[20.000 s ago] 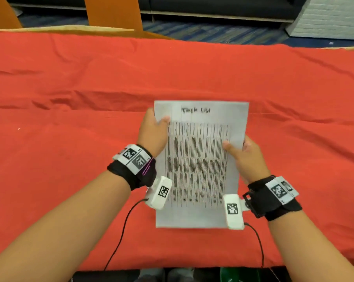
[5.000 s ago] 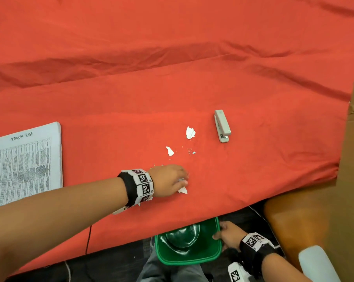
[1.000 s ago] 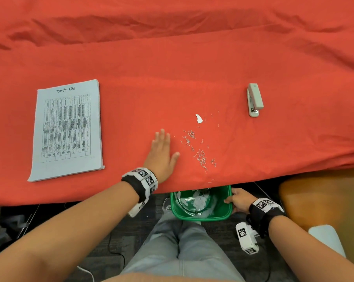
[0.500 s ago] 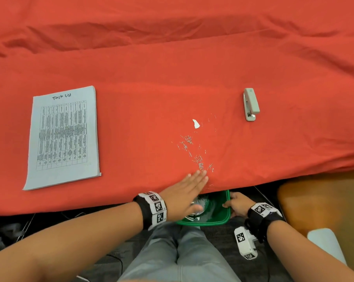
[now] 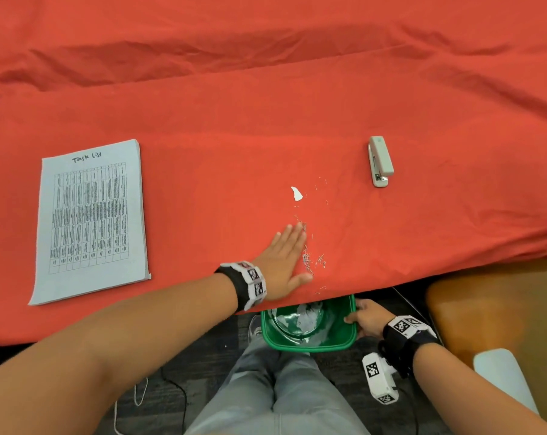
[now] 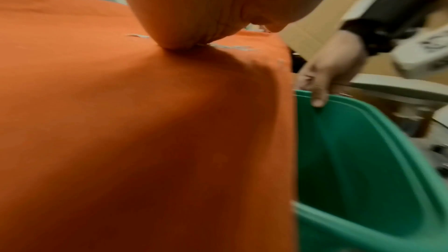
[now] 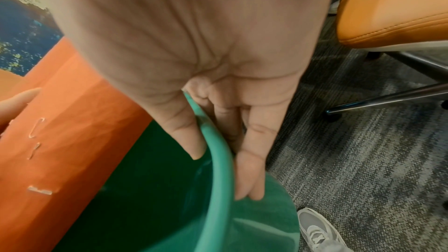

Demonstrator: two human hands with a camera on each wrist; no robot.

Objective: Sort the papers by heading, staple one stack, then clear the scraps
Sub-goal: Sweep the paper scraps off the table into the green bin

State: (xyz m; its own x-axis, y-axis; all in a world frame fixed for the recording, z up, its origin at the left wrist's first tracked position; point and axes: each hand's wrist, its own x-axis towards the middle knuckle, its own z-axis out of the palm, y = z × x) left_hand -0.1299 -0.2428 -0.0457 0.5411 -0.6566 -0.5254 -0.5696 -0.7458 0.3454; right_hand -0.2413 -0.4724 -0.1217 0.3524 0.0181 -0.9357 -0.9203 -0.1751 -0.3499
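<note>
Loose silver staples (image 5: 310, 262) and one white paper scrap (image 5: 296, 193), centre frame on the red-clothed bench (image 5: 266, 120), are awaiting sweeping by the flat, straight-fingered left hand (image 5: 281, 262) into the green plastic bin (image 5: 310, 346) the right hand (image 5: 368, 318) is gripping below, while the sorted grey paper stack (image 5: 90, 221) is lying at left.

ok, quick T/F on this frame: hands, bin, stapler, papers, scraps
1. The left hand lies flat on the cloth beside the staples. True.
2. The right hand holds the stapler. False: it grips the bin rim; the stapler lies alone on the cloth.
3. The bin sits on the table. False: it is held below the table edge.
4. A paper scrap lies on the cloth. True.
5. The papers are in the bin. False: they lie on the cloth, far left.
</note>
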